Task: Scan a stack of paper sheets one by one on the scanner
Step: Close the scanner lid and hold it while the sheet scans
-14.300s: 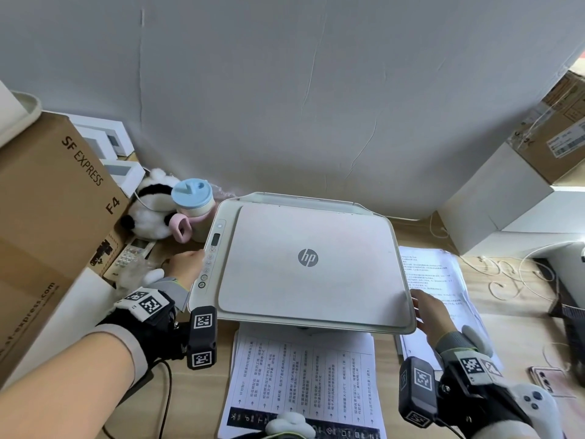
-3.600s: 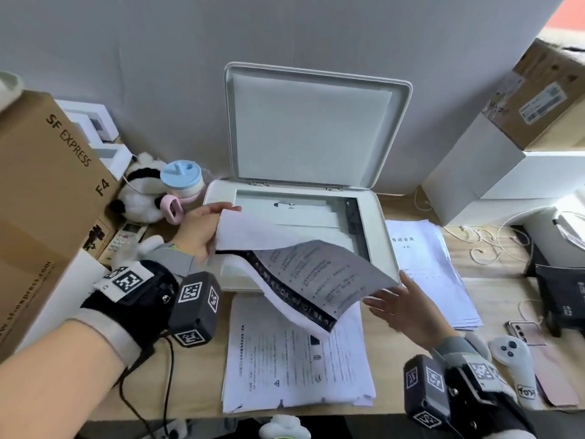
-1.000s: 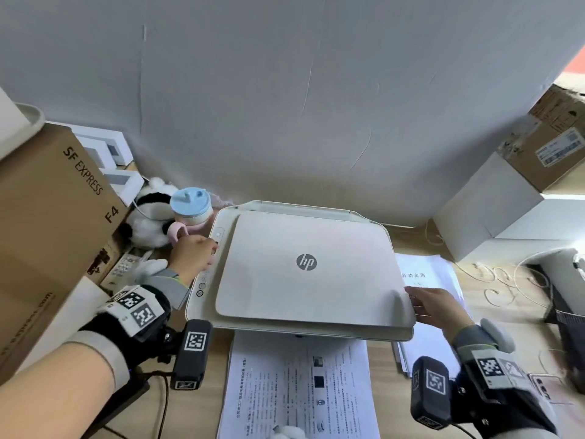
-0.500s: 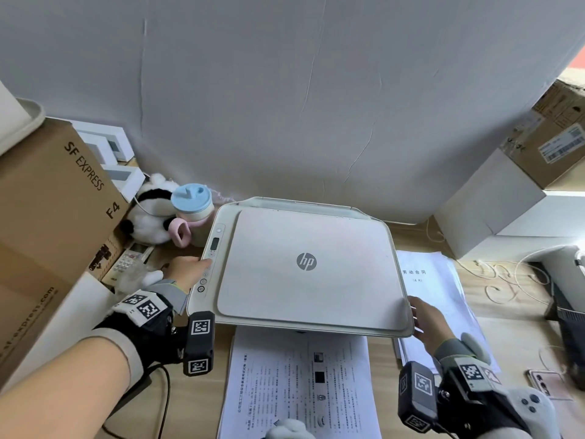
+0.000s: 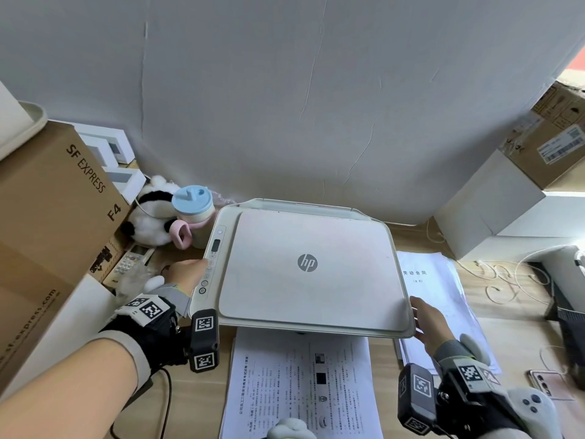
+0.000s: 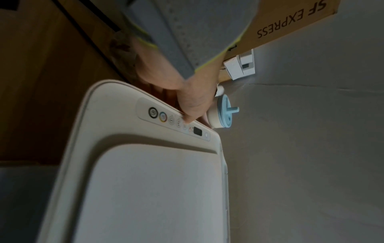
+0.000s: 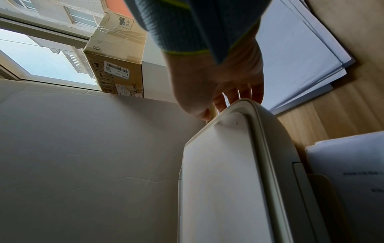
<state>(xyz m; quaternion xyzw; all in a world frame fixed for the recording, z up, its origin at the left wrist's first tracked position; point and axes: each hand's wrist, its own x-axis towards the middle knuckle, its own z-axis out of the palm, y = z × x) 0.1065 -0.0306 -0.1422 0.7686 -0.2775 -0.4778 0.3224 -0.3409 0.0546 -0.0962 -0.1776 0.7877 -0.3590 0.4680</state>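
scanner (image 5: pixel 307 264), centre of desk, lid down: rigid, light hinged plastic; we lift it at the near right corner, where our right hand (image 5: pixel 427 321) lies, fingers loose, gripping nothing it seems. left hand (image 5: pixel 186 274) fingertip on the button strip (image 6: pixel 174 120), holding nothing. paper sheets (image 5: pixel 300 384) near: thin, floppy, slippery; pinch one edge.

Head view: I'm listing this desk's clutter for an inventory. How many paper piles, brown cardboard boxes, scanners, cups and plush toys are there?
Paper piles: 2
Cardboard boxes: 2
Scanner: 1
Cup: 1
Plush toy: 1
Total: 7
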